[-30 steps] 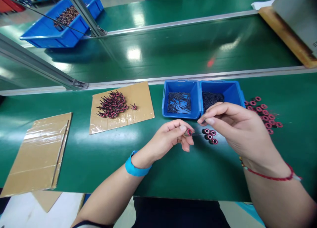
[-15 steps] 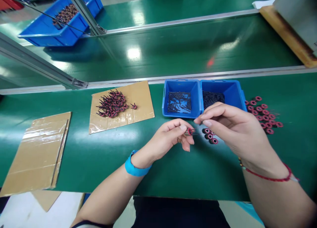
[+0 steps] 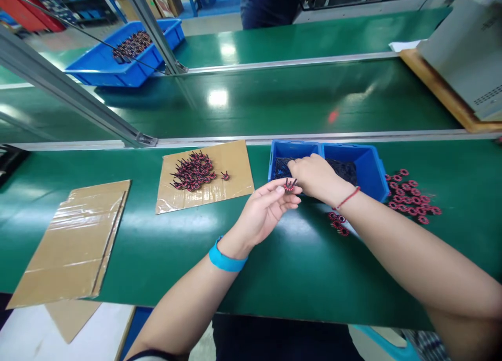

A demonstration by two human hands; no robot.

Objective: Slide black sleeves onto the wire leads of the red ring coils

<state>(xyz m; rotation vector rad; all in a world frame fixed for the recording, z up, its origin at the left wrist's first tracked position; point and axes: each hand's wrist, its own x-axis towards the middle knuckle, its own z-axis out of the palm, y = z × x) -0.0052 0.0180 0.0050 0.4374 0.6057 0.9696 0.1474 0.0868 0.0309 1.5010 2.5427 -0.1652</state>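
Note:
Between the thumb and fingers of my left hand [image 3: 263, 210] is a small red-and-black ring [image 3: 289, 187] with dark prongs standing up from it. My right hand [image 3: 311, 175] reaches down into the left blue bin [image 3: 275, 150], among thin black pieces; its fingertips are hidden. The adjoining right blue bin [image 3: 368, 165] holds more black pieces. Below the bins, partly beside my right wrist, lie several red-and-black rings [image 3: 338, 224]. A spread of red rings [image 3: 413, 196] lies to the right. Pronged rings [image 3: 194, 171] are heaped on a cardboard sheet [image 3: 235, 162].
Another cardboard piece [image 3: 72, 246] lies at the left. A metal frame post [image 3: 86, 97] slants above the table [image 3: 176, 261]. Behind are a large blue tray [image 3: 98, 70] of parts, a grey box [image 3: 466, 47] in a wooden frame, and a person's dark clothing [image 3: 270, 5].
My right hand has moved left and down into the left bin from beside my left hand. The ring in my left hand now shows upright dark prongs. The view has tilted up.

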